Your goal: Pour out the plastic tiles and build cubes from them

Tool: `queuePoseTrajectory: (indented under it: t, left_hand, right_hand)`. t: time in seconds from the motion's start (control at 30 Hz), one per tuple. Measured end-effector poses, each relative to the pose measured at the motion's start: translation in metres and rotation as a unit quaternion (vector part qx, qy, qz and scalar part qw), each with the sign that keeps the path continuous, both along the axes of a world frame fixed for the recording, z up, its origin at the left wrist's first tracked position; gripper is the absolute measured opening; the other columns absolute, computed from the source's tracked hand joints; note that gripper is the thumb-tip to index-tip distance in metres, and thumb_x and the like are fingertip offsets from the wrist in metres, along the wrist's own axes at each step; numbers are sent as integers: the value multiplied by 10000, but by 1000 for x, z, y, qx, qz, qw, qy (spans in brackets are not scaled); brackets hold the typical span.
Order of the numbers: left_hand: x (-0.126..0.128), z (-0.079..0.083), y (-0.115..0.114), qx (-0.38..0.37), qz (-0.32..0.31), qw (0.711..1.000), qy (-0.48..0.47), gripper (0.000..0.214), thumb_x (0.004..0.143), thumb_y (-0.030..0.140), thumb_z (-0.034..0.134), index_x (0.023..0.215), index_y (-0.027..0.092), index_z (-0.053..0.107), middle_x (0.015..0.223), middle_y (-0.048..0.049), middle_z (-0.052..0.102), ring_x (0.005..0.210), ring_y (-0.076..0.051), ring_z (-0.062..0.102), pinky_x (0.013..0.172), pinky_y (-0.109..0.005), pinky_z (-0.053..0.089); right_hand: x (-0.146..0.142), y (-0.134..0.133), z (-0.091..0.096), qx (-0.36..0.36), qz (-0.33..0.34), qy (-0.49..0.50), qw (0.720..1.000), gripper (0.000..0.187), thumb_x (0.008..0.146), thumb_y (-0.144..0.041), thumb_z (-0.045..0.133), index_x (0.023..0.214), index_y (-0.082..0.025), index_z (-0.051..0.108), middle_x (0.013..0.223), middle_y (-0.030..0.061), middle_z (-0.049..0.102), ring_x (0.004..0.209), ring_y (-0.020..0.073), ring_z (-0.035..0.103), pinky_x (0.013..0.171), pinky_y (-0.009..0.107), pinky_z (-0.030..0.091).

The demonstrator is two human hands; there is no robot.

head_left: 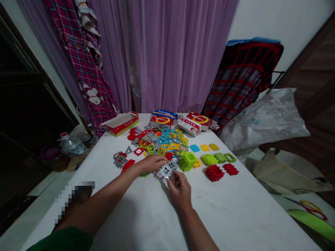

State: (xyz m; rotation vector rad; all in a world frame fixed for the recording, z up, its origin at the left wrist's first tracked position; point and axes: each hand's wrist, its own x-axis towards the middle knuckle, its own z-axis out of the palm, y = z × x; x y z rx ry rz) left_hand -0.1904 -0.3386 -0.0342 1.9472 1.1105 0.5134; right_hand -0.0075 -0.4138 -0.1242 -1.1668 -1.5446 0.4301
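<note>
A grey plastic interlocking building piece (166, 169) with a window-like grid is held between my two hands above the white tabletop. My left hand (154, 163) grips its upper left edge, with the fingers closed. At its lower right edge, the thumb and fingers of my right hand (181, 188) pinch it. Just beyond lies a heap of interlocking pieces (163, 137) in red, grey, blue, yellow and green. A lime green block assembly (187, 161) stands right of the grey piece. Farther right is a red block assembly (214, 173).
Along the table's far edge stand an open red and yellow box (121, 124), a blue box (164, 113) and several red and white boxes (192, 126). Green pieces (218, 158) and a flat red piece (230, 169) lie at right. Scissors (309, 209) lie beyond the right edge.
</note>
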Motion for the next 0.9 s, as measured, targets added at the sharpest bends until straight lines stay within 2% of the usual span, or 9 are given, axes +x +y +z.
queuePoseTrajectory:
  t: [0.13, 0.2, 0.3, 0.4, 0.5, 0.63, 0.77, 0.83, 0.9]
  left_hand:
    - [7, -14, -20, -142, 73, 983, -92, 469, 796, 505, 596, 1120, 166, 574, 673, 38, 587, 581, -105, 538, 524, -199, 383]
    - [9, -23, -27, -177, 105, 971, -124, 520, 757, 502, 636, 1147, 171, 547, 657, 52, 571, 559, -99, 542, 495, -187, 376]
    - [7, -29, -30, -173, 145, 965, -133, 527, 762, 481, 630, 1184, 173, 566, 608, 66, 540, 497, -85, 505, 455, -180, 350]
    - [2, -21, -27, -162, 159, 968, -108, 505, 806, 459, 578, 1224, 176, 600, 540, 81, 487, 436, -78, 439, 436, -183, 335]
    - [-2, -7, -25, -161, 131, 976, -72, 476, 827, 439, 552, 1218, 180, 633, 522, 80, 472, 427, -84, 422, 439, -192, 335]
    - [-1, 7, -25, -136, 81, 987, -37, 425, 833, 386, 550, 1179, 173, 673, 626, 40, 587, 456, -85, 432, 464, -204, 352]
    - [3, 8, -21, -92, 59, 994, -7, 344, 817, 318, 549, 1084, 197, 729, 862, -10, 704, 601, -106, 533, 544, -202, 402]
    - [6, 7, -18, -71, 55, 996, -7, 331, 805, 319, 570, 1062, 201, 740, 896, -20, 717, 697, -126, 578, 605, -201, 427]
    - [8, 4, -15, -66, 75, 995, -21, 398, 805, 357, 579, 1141, 188, 711, 881, -32, 718, 710, -137, 590, 617, -211, 438]
  right_hand:
    - [0, 1, -2, -5, -53, 6, 999, 271, 805, -373, 662, 999, -187, 630, 811, 18, 637, 590, 113, 554, 549, 241, 470]
    - [0, 0, 0, 1, -61, 5, 998, 266, 795, -374, 678, 978, -188, 624, 793, 8, 628, 581, 111, 551, 542, 238, 467]
    - [2, -1, 4, 21, -40, 1, 999, 210, 813, -355, 667, 940, -193, 623, 765, -2, 609, 606, 115, 564, 572, 241, 485]
    - [4, -1, 7, 42, -19, -2, 999, 210, 869, -318, 604, 1037, -196, 637, 848, 25, 638, 652, 117, 587, 612, 251, 508]
    - [4, 0, 6, 63, 9, -22, 998, 342, 885, -293, 592, 1217, -211, 605, 990, 61, 656, 691, 115, 600, 644, 259, 530]
    - [2, 0, 3, 85, 38, -51, 994, 370, 888, -276, 599, 1255, -224, 603, 1017, 71, 655, 745, 127, 612, 689, 270, 543]
    - [1, -4, 5, 92, 17, -81, 992, 290, 866, -298, 620, 1141, -205, 632, 953, 60, 659, 707, 129, 601, 651, 265, 531]
    - [0, -4, 6, 91, -8, -96, 991, 261, 851, -310, 626, 1086, -197, 633, 920, 50, 658, 668, 123, 586, 637, 262, 521]
    - [1, -3, 5, 84, -44, -101, 990, 244, 843, -326, 617, 1047, -192, 632, 888, 43, 657, 641, 122, 573, 624, 260, 508]
